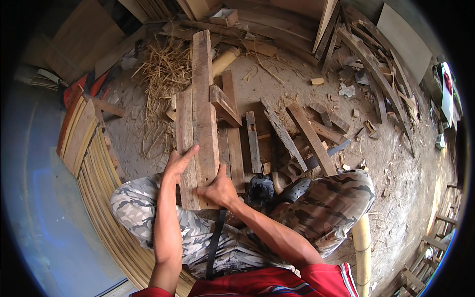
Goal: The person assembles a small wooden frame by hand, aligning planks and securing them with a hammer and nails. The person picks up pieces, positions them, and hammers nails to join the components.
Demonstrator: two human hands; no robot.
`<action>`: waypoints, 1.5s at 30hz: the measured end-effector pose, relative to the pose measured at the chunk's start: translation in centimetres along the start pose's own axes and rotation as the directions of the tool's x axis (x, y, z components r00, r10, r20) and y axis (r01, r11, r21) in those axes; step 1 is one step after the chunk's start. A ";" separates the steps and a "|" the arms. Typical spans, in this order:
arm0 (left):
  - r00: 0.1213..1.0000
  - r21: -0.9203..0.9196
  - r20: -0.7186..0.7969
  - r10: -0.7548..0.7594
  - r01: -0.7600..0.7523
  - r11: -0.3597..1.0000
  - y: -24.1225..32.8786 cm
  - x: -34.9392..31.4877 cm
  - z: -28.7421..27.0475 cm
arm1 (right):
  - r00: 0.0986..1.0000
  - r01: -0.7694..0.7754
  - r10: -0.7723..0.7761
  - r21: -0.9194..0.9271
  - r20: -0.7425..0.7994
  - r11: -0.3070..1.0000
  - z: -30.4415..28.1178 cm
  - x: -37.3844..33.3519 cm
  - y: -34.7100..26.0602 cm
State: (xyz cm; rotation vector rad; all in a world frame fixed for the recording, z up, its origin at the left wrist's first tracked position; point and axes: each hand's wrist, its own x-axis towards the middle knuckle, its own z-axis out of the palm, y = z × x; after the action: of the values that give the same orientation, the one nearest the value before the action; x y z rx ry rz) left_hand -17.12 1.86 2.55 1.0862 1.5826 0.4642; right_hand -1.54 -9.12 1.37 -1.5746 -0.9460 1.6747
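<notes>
Two planks [203,114] point toward twelve o'clock, left hand [173,164] at their seven, right hand [220,190] at five, fingers part-curled round the edges; likely stiff, rough, far-end heavy, steadier held mid-length.

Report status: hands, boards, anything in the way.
Left hand, right hand gripping near end. Long board alongside shorter board. Loose timber on floor to the right, apart from both hands.

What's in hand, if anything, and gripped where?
A longer wooden plank and a shorter wooden plank, side by side, held toward their near ends: left hand at the shorter one's left edge, right hand at the longer one's right edge.
</notes>
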 end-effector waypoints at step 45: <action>0.981 -0.059 0.053 0.186 -0.183 0.981 -3.0 3.8 2.8 | 0.979 0.110 -0.070 0.211 -0.191 0.971 -1.3 0.7 1.2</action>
State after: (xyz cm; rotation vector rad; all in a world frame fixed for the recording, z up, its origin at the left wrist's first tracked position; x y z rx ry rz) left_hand -15.63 2.81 -2.77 1.2005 1.4164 0.5909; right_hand -0.30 -9.05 -0.09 -1.4832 -0.7018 1.4879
